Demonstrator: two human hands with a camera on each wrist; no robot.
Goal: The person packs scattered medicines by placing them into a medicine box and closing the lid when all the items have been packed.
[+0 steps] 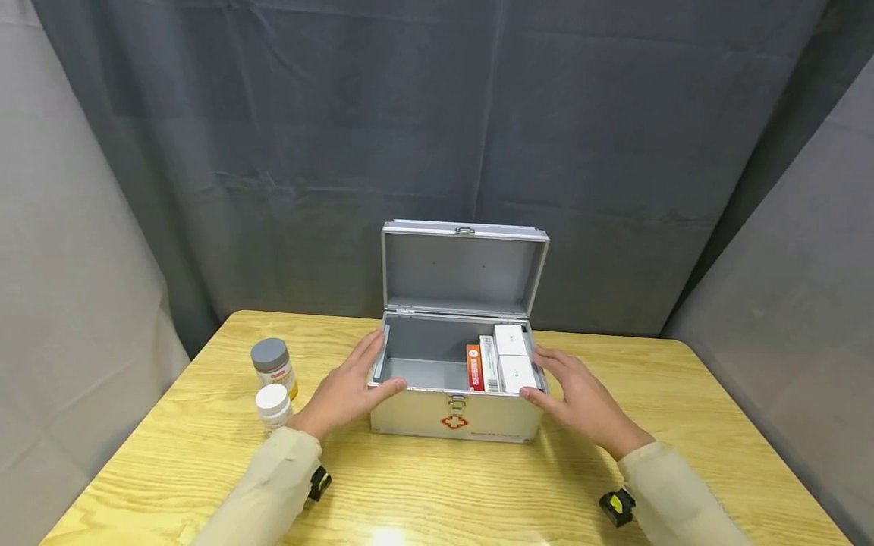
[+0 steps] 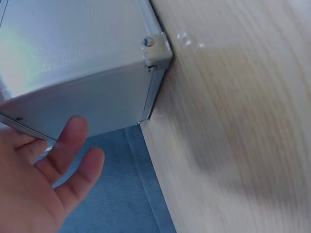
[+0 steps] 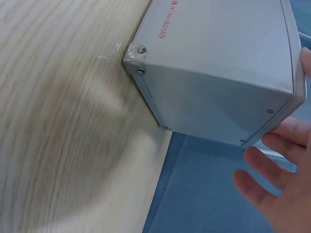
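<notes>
A silver first-aid box [image 1: 416,415] with a red cross on its front stands on the table, its lid [image 1: 464,269] raised. Inside, at the right, are white cartons [image 1: 517,373], a narrow white box [image 1: 488,364] and a red-orange box [image 1: 474,368]; bare floor shows at the left. My left hand [image 1: 348,393] is at the box's left rim, fingers extended and thumb over the front edge. On the opposite side, my right hand [image 1: 583,396] touches the right rim with spread fingers. Both wrist views show relaxed fingers beside the box's upper edge.
To the left on the wooden table [image 1: 423,493] stand a grey-capped bottle [image 1: 275,371] and a white bottle [image 1: 275,408], close to my left forearm. A dark grey curtain [image 1: 307,152] hangs behind the table, with pale cloth at both sides.
</notes>
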